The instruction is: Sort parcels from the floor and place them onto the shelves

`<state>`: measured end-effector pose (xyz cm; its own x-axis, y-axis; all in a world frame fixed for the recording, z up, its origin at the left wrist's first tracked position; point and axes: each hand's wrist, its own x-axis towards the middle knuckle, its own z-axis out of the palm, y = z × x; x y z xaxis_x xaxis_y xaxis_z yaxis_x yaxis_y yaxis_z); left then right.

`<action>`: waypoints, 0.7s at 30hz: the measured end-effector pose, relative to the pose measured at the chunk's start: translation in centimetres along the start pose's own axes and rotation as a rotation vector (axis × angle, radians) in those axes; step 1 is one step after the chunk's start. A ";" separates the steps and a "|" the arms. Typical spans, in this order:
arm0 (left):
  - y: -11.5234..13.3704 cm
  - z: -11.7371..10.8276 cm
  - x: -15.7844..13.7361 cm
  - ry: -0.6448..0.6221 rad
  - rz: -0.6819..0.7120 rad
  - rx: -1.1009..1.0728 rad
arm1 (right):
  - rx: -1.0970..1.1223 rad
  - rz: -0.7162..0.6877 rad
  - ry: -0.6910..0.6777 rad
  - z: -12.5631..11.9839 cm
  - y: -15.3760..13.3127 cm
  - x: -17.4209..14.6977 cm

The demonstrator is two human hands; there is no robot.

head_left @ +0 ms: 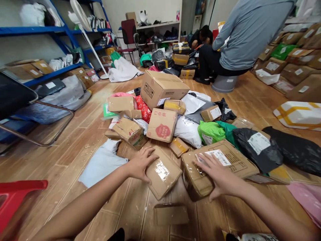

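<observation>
down on the wooden floor (75, 140), the left hand (140, 164) lies flat, fingers spread, on a small taped box (163, 174) — stiff, probably light, its tape slick, so best gripped by the edges. the right hand (218, 174) rests open on the labelled carton (220, 164) beside it — bulkier, likely heavier, holding nothing.

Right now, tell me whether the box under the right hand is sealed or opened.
Sealed. The box has clear tape across its closed top, label intact, with the right hand lying flat on it.
</observation>
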<state>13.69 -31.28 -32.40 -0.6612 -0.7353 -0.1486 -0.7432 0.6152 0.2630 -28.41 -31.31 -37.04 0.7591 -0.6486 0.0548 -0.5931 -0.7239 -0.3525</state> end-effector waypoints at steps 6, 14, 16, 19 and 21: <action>3.5 1.6 3.7 -0.192 0.219 0.239 | 0.053 -0.133 -0.039 2.5 -5.2 2.8; 4.3 1.3 5.0 -0.274 0.275 0.225 | -0.067 0.037 -0.065 0.0 3.8 1.2; 4.4 0.9 5.5 -0.305 0.344 0.176 | -0.084 -0.048 -0.124 -0.1 4.3 2.3; 5.0 1.4 7.2 -0.366 0.442 0.127 | -0.101 -0.157 -0.256 0.0 3.4 5.5; 5.5 2.1 8.0 -0.399 0.462 0.145 | -0.069 -0.163 -0.328 -0.1 2.7 7.4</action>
<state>4.08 -33.21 -34.13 -0.8840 -0.2385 -0.4022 -0.3593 0.8970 0.2577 -24.40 -38.12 -37.50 0.8843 -0.4215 -0.2009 -0.4651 -0.8331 -0.2993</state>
